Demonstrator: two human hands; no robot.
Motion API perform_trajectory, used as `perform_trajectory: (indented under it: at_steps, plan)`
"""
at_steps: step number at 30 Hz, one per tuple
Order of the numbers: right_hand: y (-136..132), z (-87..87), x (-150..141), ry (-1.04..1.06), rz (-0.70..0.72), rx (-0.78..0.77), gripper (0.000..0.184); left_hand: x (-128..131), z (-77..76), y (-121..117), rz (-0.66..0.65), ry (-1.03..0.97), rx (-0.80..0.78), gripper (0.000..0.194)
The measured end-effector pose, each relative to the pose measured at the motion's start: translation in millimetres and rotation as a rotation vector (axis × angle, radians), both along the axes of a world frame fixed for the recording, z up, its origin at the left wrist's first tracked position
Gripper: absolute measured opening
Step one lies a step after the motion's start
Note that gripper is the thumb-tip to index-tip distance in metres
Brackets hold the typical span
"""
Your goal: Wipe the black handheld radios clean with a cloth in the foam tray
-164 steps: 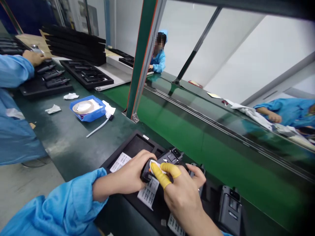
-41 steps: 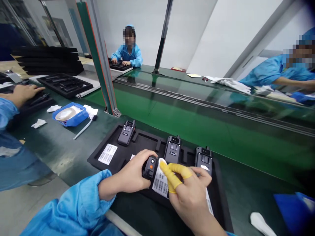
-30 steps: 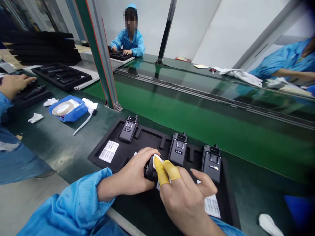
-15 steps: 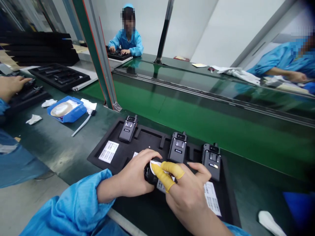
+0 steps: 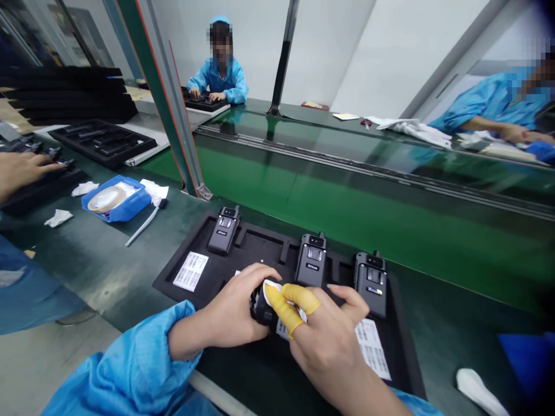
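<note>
My left hand (image 5: 228, 309) is wrapped round a black two-way radio (image 5: 262, 312), held end-on toward me over a black foam tray (image 5: 264, 251). Two fingers of my right hand (image 5: 332, 332) wear yellow finger cots. They press a small white cloth (image 5: 266, 292) against the radio's near end, and the fingers hide part of both. Three more radios lie in the tray: one at the far left (image 5: 222, 232), one in the middle (image 5: 311, 263) and one on the right (image 5: 370, 284). White barcode sheets (image 5: 191, 271) lie beside them.
To the left are a blue bin (image 5: 117, 211) with a tape roll, a white-handled brush (image 5: 145, 225) and crumpled wipes. A neighbour's hand (image 5: 26, 173) works at another tray. A metal post (image 5: 173, 115) stands before the green conveyor (image 5: 277, 173). Two people sit across it.
The white cloth and right fingers have shifted slightly on the radio, which has turned a little. The view has moved slightly. The neighbour's hand on the left has moved lower over its tray.
</note>
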State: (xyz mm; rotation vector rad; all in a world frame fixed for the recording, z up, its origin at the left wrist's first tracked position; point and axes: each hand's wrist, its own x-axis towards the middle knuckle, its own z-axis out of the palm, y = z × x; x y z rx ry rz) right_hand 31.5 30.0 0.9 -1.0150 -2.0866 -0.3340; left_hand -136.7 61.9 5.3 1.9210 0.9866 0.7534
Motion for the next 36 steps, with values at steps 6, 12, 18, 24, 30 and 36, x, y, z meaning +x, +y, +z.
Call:
perform_trajectory:
  at_steps: [6, 12, 18, 24, 30, 36]
  plan:
    - [-2, -2.4, 12, 0.118, 0.026, -0.164, 0.037, -2, -2.1, 1, -0.006, 0.024, -0.007, 0.061]
    - [-2, -6.8, 10, 0.052, -0.111, -0.024, 0.03, -3, -0.5, 0, -0.014, 0.007, 0.0, 0.058]
    - [-6, -5.6, -16, -0.102, -0.206, 0.152, 0.028, 1, -2.1, -2, 0.034, 0.008, 0.039, 0.054]
    - [1, -5.4, -14, -0.134, -0.327, 0.144, 0.026, 2, -3.8, -3, 0.026, 0.003, 0.061, 0.057]
    - [-3, -13.2, -4, -0.032, -0.354, 0.069, 0.026, 3, -1.3, -5, 0.024, 0.022, 0.046, 0.057]
    - [-6, -5.6, -14, -0.07, -0.227, 0.11, 0.028, 3, -2.8, -5, 0.002, 0.011, 0.103, 0.054]
